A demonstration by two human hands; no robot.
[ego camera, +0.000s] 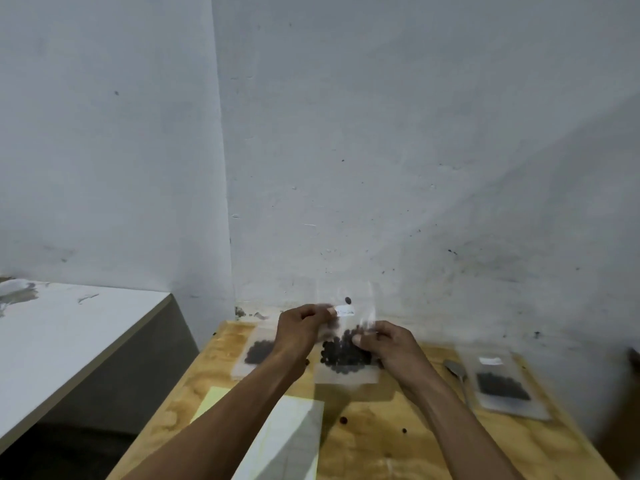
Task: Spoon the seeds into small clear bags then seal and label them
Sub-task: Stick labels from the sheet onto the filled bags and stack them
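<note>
I hold a small clear bag [346, 370] of dark seeds upright above the plywood table [433, 445]. My left hand [301, 327] pinches a small white label [346, 311] near the bag's top. My right hand [384, 344] grips the bag's right side at mid height. One seed sits high inside the bag [348, 300]. A second bag of seeds [258, 351] lies flat behind my left wrist. A third bag with a white label [502, 382] lies at the right. A metal spoon [457, 372] rests beside it.
Two loose seeds [343, 419] lie on the table near the front. A yellow sheet [209, 401] and a white sheet [287, 441] lie under my left forearm. A white counter [69, 341] stands to the left. The wall rises right behind the table.
</note>
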